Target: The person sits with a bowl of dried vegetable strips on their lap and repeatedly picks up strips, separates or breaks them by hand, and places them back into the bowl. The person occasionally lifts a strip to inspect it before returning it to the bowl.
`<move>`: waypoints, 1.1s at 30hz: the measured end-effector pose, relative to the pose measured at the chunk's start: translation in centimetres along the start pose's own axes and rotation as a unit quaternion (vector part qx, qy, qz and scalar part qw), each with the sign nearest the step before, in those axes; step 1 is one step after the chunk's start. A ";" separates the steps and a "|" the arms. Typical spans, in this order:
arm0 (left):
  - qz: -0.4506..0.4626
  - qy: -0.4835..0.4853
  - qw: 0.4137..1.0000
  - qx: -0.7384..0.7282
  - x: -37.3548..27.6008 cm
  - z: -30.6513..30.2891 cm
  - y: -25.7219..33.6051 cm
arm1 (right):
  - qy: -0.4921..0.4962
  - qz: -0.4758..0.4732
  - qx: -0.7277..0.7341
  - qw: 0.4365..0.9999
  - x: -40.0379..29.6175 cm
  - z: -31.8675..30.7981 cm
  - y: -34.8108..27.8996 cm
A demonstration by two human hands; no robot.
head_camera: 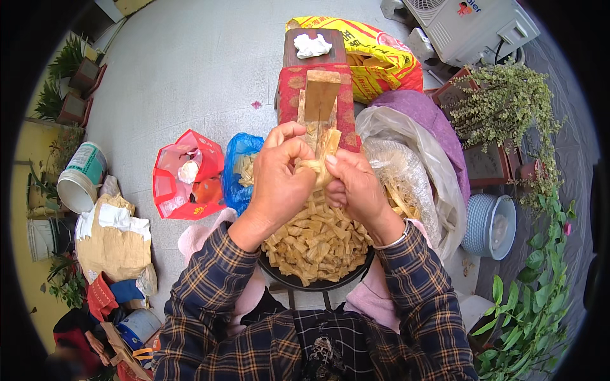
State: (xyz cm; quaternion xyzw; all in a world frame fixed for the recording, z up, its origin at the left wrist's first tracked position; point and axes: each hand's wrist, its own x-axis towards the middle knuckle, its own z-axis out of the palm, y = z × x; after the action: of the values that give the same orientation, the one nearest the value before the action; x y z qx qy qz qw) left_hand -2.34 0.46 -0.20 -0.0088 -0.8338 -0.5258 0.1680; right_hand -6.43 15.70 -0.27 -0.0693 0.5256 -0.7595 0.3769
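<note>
A flat, glossy tan strip (330, 145) is looped between my two hands, its free end pointing up. The thumb and fingers of my left hand (285, 174) pinch the loop. My right hand (355, 183) grips the strip from the other side, fingers curled. Just below both hands lies a heap of short knotted tan pieces (317, 243) in a round dark pan (312, 287). The strip's material is hard to tell. Beyond my fingers, an upright wooden block (322, 96) stands on a board over a red patterned cloth (290, 90).
The cloth covers a bench (291, 45) holding crumpled white tissue (312, 45). To the left are a blue plastic bag (234, 185) and a red bag (164, 190). At right stand an open clear plastic bag (441, 205), a yellow-red sack (395, 78) and a blue basket (479, 226).
</note>
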 end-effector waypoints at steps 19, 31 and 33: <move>-0.067 -0.105 0.992 0.019 0.0 -0.9 -1.0 | -0.050 0.063 -0.041 0.996 0.1 -1.9 -0.8; 0.077 -0.005 0.996 0.046 0.0 -1.2 -0.5 | -0.124 0.018 0.174 0.977 0.5 -2.3 0.8; 0.135 -0.021 0.990 0.044 0.0 -1.0 -0.6 | -0.078 0.003 0.105 0.991 0.2 -2.0 0.3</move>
State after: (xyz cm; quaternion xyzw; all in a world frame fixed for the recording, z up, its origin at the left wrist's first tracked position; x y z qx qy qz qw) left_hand -2.13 -0.72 -0.34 -0.1249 -0.8509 -0.4607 0.2195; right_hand -7.44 17.02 -1.42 -0.0866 0.4122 -0.8015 0.4245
